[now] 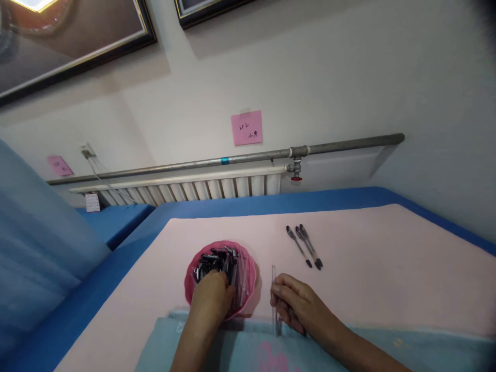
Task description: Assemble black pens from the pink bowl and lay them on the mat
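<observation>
A pink scalloped basket (251, 281) holds a jumble of black pen parts (211, 261) and clear plastic tubes (243, 276). My left hand (213, 297) reaches down into it, with its fingertips hidden among the parts. To the right of the basket, my right hand (294, 302) is closed on a clear pen barrel (273, 274), held upright between thumb and fingers. Beyond that hand, three black-capped pens (304, 247) lie side by side on the pink cloth.
The pink cloth (372, 258) covers a blue surface (248, 206). A light blue cloth (240, 346) lies along the near edge. Behind are a white radiator (217, 188), a metal pipe (256, 156) and a red-handled valve (296, 179). A blue curtain (34, 248) hangs at left.
</observation>
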`<action>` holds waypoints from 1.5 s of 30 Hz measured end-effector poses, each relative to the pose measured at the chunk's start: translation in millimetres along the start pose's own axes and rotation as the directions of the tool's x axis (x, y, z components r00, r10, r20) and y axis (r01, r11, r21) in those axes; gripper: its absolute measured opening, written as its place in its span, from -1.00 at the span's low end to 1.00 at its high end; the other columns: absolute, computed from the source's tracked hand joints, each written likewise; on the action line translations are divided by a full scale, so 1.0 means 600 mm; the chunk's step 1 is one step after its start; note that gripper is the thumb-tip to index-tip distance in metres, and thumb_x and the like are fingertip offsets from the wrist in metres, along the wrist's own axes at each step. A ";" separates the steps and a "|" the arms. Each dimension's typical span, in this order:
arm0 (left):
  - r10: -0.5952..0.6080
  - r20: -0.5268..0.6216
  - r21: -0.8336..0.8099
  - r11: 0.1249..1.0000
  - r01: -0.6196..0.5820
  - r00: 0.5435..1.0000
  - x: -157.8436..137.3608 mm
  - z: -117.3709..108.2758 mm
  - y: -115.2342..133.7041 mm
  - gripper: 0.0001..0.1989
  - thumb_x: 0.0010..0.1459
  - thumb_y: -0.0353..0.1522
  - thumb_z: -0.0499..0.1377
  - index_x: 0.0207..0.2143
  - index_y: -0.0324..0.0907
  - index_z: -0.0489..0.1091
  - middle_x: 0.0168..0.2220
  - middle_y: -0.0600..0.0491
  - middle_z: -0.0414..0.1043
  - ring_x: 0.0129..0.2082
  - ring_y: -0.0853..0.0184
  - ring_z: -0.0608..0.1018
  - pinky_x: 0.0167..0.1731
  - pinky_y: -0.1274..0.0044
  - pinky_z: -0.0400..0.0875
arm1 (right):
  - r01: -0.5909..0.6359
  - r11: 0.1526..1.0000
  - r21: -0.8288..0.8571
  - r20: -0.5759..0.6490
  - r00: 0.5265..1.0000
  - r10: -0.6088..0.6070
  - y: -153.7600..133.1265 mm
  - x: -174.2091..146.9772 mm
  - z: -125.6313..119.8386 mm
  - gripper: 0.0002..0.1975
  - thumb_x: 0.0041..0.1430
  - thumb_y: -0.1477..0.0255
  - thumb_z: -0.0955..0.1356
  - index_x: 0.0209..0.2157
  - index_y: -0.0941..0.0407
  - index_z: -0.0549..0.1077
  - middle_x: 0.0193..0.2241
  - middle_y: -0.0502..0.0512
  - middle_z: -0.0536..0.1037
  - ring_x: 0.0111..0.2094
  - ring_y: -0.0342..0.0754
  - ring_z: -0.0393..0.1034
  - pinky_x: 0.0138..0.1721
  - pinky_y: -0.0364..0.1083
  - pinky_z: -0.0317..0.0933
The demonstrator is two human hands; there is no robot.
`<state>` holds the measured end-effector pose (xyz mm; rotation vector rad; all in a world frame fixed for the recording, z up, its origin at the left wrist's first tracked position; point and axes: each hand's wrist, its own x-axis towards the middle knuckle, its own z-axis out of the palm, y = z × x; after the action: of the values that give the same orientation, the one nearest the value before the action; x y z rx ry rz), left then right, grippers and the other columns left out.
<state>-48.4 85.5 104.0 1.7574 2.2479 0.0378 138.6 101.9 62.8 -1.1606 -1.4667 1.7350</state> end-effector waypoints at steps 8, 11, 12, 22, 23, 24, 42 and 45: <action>0.004 -0.012 0.029 1.000 -0.003 1.000 0.004 0.010 0.000 -0.74 -0.08 -0.38 0.03 -0.38 -0.27 0.46 -0.23 -0.19 0.47 -0.33 0.16 0.53 -0.42 0.46 0.29 | 0.013 0.998 -0.059 0.017 1.000 -0.012 -0.005 -0.002 0.001 -0.78 0.12 0.32 0.17 -0.52 0.11 0.26 -0.80 -0.16 0.26 -0.82 -0.29 -0.04 -0.74 -0.25 -0.17; -0.017 0.005 0.023 1.000 0.017 1.000 0.008 0.013 0.001 -0.73 -0.07 -0.36 0.03 -0.37 -0.26 0.47 -0.26 -0.19 0.48 -0.34 0.15 0.53 -0.43 0.46 0.29 | 0.006 0.998 -0.068 0.012 1.000 -0.005 -0.004 -0.001 0.000 -0.79 0.12 0.33 0.17 -0.52 0.11 0.26 -0.81 -0.16 0.25 -0.81 -0.29 -0.04 -0.74 -0.25 -0.17; -0.023 0.007 0.019 1.000 0.023 1.000 0.010 0.012 0.001 -0.73 -0.07 -0.35 0.04 -0.37 -0.26 0.47 -0.27 -0.19 0.48 -0.33 0.14 0.53 -0.43 0.45 0.29 | 0.004 0.998 -0.067 0.012 1.000 -0.003 -0.004 -0.001 0.000 -0.79 0.12 0.33 0.17 -0.52 0.11 0.27 -0.80 -0.16 0.25 -0.81 -0.29 -0.04 -0.74 -0.25 -0.17; -0.042 -0.096 -0.149 0.988 0.027 0.995 0.017 0.019 -0.016 -0.84 0.01 -0.30 0.06 -0.48 -0.19 0.36 -0.46 -0.02 0.48 -0.42 0.26 0.49 -0.49 0.53 0.17 | 0.045 0.999 -0.020 0.051 0.998 -0.043 0.001 -0.001 0.002 -0.79 0.11 0.31 0.18 -0.52 0.10 0.25 -0.81 -0.20 0.22 -0.83 -0.30 -0.07 -0.75 -0.25 -0.19; -0.046 -0.106 -0.187 0.982 0.025 0.993 0.019 0.020 -0.022 -0.84 0.03 -0.31 0.05 -0.52 -0.17 0.32 -0.51 0.02 0.45 -0.46 0.30 0.48 -0.52 0.55 0.15 | 0.053 0.999 -0.010 0.057 0.997 -0.052 0.001 -0.002 0.002 -0.80 0.11 0.31 0.19 -0.52 0.10 0.24 -0.81 -0.21 0.22 -0.83 -0.30 -0.07 -0.75 -0.24 -0.18; -0.052 -0.119 -0.228 0.973 0.024 0.992 0.021 0.020 -0.027 -0.83 0.05 -0.32 0.04 -0.56 -0.16 0.29 -0.56 0.06 0.42 -0.51 0.34 0.45 -0.54 0.56 0.12 | 0.064 0.998 0.001 0.061 0.996 -0.064 0.001 -0.002 0.003 -0.82 0.09 0.31 0.20 -0.51 0.09 0.22 -0.80 -0.21 0.23 -0.83 -0.30 -0.06 -0.75 -0.24 -0.17; 0.118 0.073 -0.997 -0.029 0.077 0.990 -0.005 0.004 0.009 -0.66 -0.16 -0.22 0.30 -0.48 -0.21 0.23 -0.51 0.10 0.43 -0.59 0.47 0.49 -0.61 0.66 0.37 | 0.149 0.986 -0.080 0.193 0.972 -0.131 0.016 -0.018 0.024 -0.97 0.00 0.46 0.23 -0.48 0.09 0.21 -0.67 -0.17 0.31 -0.76 -0.29 0.12 -0.70 -0.26 -0.03; 0.112 0.074 -0.997 0.001 0.075 0.991 -0.008 0.002 0.012 -0.66 -0.15 -0.21 0.30 -0.49 -0.21 0.21 -0.52 0.11 0.42 -0.59 0.47 0.49 -0.62 0.66 0.37 | 0.135 0.988 -0.071 0.185 0.975 -0.120 0.016 -0.018 0.025 -0.97 0.01 0.44 0.22 -0.46 0.09 0.21 -0.66 -0.16 0.32 -0.77 -0.29 0.12 -0.71 -0.27 -0.03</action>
<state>-40.5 82.4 105.6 0.7914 1.2194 1.2184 131.2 83.4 56.1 -0.9475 -1.6971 1.7414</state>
